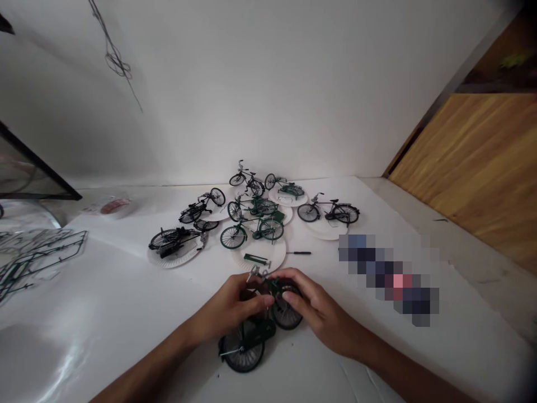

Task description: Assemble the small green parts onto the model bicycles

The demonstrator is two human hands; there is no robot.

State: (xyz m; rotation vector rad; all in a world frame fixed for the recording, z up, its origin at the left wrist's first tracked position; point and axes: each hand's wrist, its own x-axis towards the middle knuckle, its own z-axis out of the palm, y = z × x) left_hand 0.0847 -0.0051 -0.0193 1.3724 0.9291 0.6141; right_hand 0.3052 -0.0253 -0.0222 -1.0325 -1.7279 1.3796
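A small model bicycle (254,334) with dark green parts and black wheels is tilted on the white table in front of me. My left hand (241,305) is closed on its frame near the handlebar, thumb pointing right. From the other side, my right hand (308,299) grips it by the front wheel and fork, with the thumb over the wheel. Fingers hide much of the front of the frame. Just beyond my hands, a paper plate (277,260) bears a green strip-like part (257,259). A small screwdriver (300,253) lies at that plate's right edge.
Several other model bicycles (251,232) stand or lie on paper plates towards the wall. Green frame parts on sprues (42,252) lie at the left. Near the wall is a clear bag with reddish contents (115,206). A blurred-out patch (386,277) covers something on the right.
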